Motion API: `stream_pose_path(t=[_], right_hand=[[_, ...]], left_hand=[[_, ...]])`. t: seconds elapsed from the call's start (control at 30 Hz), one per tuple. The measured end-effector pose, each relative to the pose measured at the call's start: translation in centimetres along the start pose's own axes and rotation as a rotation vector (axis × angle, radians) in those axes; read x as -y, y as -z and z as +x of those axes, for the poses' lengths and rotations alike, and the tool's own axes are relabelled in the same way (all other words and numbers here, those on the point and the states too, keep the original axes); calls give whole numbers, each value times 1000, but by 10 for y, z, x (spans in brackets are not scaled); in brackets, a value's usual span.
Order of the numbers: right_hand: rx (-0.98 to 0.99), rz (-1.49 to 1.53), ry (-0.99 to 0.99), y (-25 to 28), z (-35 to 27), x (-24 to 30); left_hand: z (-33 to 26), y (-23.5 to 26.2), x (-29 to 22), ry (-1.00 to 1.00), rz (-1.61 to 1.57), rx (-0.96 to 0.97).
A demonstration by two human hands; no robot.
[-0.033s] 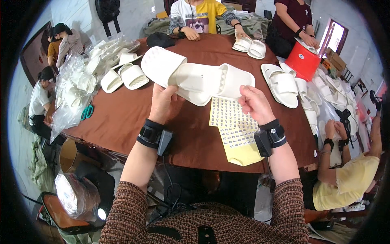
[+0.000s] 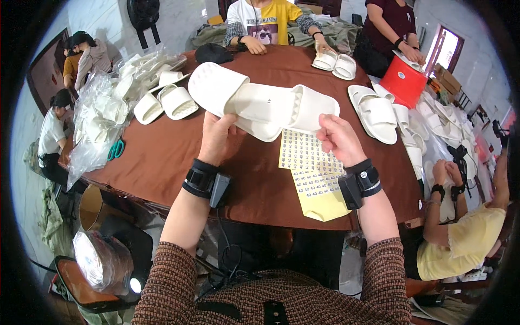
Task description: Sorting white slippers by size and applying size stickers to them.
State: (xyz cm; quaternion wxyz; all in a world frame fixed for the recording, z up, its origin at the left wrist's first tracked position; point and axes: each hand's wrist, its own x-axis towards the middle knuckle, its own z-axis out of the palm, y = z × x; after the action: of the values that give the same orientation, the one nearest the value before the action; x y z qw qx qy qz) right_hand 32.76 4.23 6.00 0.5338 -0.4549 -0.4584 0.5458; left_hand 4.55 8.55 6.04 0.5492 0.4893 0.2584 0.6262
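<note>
I hold a pair of white slippers above the brown table. My left hand grips them from below near the middle. At their right end, my right hand pinches the edge of one slipper. Both wrists wear black bands. Under my right hand, yellow sheets of small stickers lie on the table, reaching to its near edge.
More white slippers lie at the left, far side and right. Green scissors rest by a heap of clear plastic bags. A red bucket stands at right. Other people sit around the table.
</note>
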Motion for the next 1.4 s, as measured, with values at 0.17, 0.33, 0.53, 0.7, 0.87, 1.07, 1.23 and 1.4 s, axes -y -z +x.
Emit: stream_pose_path(t=[0.17, 0.33, 0.53, 0.7, 0.87, 1.07, 1.23, 1.4], right_hand=[[68, 52, -42, -7, 2, -1], [202, 34, -104, -14, -9, 6], [311, -24, -87, -31, -15, 6], [327, 39, -121, -37, -16, 2], [404, 95, -147, -43, -18, 5], [376, 102, -62, -35, -18, 2], [315, 203, -29, -29, -8, 5], [-7, 328, 95, 0, 0, 11]], left_hand=[[1, 3, 9, 32, -208, 144], [1, 1, 12, 17, -28, 178], [-5, 2, 16, 51, -36, 174], [-7, -6, 13, 41, 68, 216], [-10, -5, 9, 83, 223, 237], [-5, -3, 21, 68, 285, 288], [-13, -12, 18, 16, 46, 242], [-6, 1, 18, 144, 138, 312]])
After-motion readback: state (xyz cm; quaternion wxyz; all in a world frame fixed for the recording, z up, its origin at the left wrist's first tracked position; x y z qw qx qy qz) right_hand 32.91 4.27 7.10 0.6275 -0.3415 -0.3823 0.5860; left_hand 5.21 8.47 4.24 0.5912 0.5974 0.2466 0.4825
